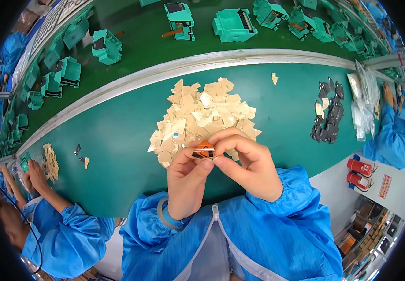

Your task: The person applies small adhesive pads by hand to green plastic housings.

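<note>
Between my two hands is a small orange and black piece (204,150), flat-looking and marked with dark lines, with a pale strip across it. The fingertips of my left hand (188,175) pinch its left side. My right hand (249,164) grips the right edge between thumb and forefinger. Just beyond my fingers lies a broad heap of cream-coloured paper pieces (202,110), irregular in shape, on the green tabletop (122,136). A tiny blue bit (176,135) shows on the heap.
Black parts (331,112) and clear plastic bags (365,100) lie at the right. Behind a metal rail (202,58), several teal housings (234,25) stand on a dark green surface. A co-worker in a blue smock (71,243) works at the left; another blue sleeve (387,136) is at the right.
</note>
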Motion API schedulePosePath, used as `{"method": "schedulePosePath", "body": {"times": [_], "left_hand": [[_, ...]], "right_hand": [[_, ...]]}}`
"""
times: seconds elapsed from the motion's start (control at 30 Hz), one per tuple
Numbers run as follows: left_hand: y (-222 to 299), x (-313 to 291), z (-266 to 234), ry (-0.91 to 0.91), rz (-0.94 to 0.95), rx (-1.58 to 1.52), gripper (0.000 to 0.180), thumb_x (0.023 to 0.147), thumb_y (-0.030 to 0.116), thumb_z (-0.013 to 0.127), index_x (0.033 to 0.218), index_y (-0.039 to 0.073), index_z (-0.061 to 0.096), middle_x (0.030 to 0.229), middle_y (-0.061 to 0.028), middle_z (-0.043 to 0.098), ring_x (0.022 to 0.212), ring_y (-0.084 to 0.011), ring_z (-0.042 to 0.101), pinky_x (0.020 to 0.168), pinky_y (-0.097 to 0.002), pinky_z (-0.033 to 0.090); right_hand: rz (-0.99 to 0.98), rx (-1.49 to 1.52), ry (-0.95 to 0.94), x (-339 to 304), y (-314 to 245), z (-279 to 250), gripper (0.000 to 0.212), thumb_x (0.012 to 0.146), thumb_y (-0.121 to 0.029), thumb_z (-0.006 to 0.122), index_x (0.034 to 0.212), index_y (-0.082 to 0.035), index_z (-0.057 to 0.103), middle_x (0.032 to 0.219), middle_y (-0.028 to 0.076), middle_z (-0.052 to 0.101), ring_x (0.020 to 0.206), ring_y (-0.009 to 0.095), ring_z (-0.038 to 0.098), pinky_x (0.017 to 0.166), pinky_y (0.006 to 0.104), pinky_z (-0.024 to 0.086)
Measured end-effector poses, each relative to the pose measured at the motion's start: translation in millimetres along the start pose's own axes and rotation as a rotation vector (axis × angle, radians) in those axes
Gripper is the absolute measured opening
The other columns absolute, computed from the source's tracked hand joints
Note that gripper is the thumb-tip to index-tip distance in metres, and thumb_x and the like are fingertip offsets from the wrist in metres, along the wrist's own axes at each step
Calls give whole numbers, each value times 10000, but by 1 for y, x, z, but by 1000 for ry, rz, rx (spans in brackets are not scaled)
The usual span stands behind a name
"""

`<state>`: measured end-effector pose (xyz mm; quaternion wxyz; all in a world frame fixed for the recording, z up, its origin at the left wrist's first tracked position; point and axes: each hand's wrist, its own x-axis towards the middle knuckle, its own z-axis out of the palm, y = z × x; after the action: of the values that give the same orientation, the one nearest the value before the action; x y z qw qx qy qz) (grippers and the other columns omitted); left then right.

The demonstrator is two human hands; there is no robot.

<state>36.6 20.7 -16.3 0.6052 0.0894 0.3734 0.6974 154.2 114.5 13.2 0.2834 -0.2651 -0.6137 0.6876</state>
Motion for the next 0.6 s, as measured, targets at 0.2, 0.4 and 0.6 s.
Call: {"method": "schedulePosePath", "body": {"times": [0.2, 0.4, 0.6], "left_hand": [[9, 5, 31, 93, 208, 190, 294, 791, -66, 592, 1073, -16, 527, 1070, -61, 544, 952, -162, 550, 884, -286, 405], [21, 11, -1, -237, 271, 771, 253, 767, -67, 620, 1008, -4, 574, 1022, -97, 550, 895, -177, 545, 792, -276, 429], [21, 7, 7, -147, 218, 673, 154, 758, -67, 633, 897, -15, 593, 915, -88, 572, 855, -173, 556, 754, -258, 434]], "right_hand": [[21, -278, 60, 4, -14, -15, 117, 791, 12, 571, 897, -37, 571, 892, 67, 566, 823, 225, 527, 739, 305, 415], [-229, -679, -137, 11, -26, -28, 140, 764, -13, 606, 895, -51, 576, 785, 64, 524, 766, 260, 484, 706, 338, 401], [-85, -451, -85, 8, -24, -20, 127, 752, -20, 625, 865, -56, 581, 824, 61, 515, 805, 252, 478, 729, 349, 387]]}}
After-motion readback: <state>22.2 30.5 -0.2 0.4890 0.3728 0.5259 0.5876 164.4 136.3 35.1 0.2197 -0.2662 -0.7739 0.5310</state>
